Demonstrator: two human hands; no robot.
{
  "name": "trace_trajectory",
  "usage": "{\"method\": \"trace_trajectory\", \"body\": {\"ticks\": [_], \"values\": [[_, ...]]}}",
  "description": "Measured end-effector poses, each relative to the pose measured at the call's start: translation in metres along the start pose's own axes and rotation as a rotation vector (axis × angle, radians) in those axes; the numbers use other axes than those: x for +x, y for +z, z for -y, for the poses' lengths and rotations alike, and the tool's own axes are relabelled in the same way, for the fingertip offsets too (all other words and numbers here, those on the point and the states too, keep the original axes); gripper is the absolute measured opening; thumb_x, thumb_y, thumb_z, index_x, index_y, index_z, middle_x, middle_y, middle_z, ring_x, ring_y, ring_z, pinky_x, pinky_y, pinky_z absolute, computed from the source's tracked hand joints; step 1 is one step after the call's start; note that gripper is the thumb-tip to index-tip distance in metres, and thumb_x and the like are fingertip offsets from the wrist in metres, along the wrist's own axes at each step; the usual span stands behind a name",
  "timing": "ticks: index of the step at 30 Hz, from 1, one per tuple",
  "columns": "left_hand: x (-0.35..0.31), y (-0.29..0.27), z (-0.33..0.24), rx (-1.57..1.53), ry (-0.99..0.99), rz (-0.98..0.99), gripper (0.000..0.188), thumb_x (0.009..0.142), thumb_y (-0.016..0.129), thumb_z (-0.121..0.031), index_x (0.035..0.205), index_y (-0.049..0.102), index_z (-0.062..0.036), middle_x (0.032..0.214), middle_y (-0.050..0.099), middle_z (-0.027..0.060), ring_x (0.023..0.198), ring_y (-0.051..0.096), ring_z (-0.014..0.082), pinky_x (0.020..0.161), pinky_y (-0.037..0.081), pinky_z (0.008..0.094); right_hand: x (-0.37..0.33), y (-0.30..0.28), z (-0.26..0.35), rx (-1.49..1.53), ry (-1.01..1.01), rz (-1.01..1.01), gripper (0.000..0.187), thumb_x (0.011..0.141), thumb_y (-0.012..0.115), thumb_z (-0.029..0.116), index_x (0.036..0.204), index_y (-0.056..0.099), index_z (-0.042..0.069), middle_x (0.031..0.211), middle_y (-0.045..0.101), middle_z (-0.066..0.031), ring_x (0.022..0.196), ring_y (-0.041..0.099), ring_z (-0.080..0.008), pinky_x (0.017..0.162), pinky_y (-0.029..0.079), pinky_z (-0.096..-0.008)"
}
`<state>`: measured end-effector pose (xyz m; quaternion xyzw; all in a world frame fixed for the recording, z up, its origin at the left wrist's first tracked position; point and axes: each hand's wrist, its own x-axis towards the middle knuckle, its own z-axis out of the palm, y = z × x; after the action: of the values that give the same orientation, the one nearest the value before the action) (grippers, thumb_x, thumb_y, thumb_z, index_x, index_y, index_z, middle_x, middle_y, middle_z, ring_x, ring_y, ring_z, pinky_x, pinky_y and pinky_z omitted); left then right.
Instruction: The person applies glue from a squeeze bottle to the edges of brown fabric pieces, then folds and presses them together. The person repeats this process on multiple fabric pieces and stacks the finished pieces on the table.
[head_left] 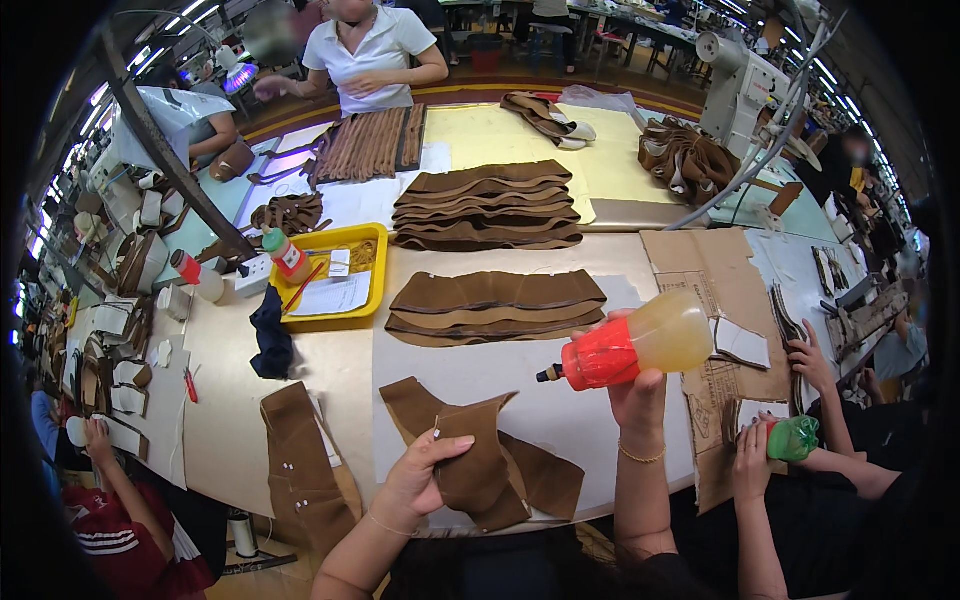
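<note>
Across the bench [225, 345] we see two rows of brown strips [495, 288], one behind the other, with a yellow tray [335, 316] to their left. Near the front edge our left hand [425, 475] pinches a brown piece [478, 460], thumb on its upper face, while to its right our right hand [638, 400] is wrapped around a bottle [680, 335] with a red band, tipped on its side above the bench. Farther left lies a small red tool [190, 385], and the bottle's dark nozzle [550, 374] points left, apart from the piece.
</note>
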<state>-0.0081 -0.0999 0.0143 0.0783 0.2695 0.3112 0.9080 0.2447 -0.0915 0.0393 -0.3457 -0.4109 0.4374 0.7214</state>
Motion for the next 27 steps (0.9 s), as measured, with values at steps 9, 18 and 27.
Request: {"method": "trace_trajectory", "body": {"ticks": [9, 18, 27], "values": [[-0.001, 0.021, -0.002, 0.582, 0.301, -0.005, 0.055, 0.074, 0.069, 0.003, 0.121, 0.042, 0.0012, 0.112, 0.055, 0.0097, 0.101, 0.056, 0.0168, 0.088, 0.047, 0.0321, 0.004, 0.021, -0.004, -0.141, -0.024, 0.002, 0.098, 0.06, 0.06, 0.073, 0.119, 0.039, -0.002, 0.104, 0.053, -0.0126, 0.088, 0.061, -0.0243, 0.073, 0.056, -0.0384], [-0.003, 0.033, -0.005, 0.754, 0.375, 0.028, 0.055, 0.074, 0.069, 0.001, 0.122, 0.041, 0.0012, 0.112, 0.054, 0.0098, 0.102, 0.055, 0.0166, 0.088, 0.047, 0.0311, 0.011, 0.044, -0.005, -0.347, -0.083, 0.062, 0.096, 0.061, 0.057, 0.074, 0.115, 0.043, -0.004, 0.106, 0.054, -0.013, 0.084, 0.061, -0.0229, 0.069, 0.054, -0.0347], [-0.007, 0.034, -0.007, 0.764, 0.376, 0.035, 0.055, 0.075, 0.068, 0.001, 0.122, 0.041, 0.0015, 0.113, 0.054, 0.0099, 0.103, 0.054, 0.0166, 0.089, 0.046, 0.0313, 0.009, 0.052, -0.006, -0.484, -0.131, 0.075, 0.095, 0.062, 0.054, 0.076, 0.113, 0.046, -0.004, 0.105, 0.057, -0.0135, 0.088, 0.058, -0.0197, 0.072, 0.051, -0.0321]]}}
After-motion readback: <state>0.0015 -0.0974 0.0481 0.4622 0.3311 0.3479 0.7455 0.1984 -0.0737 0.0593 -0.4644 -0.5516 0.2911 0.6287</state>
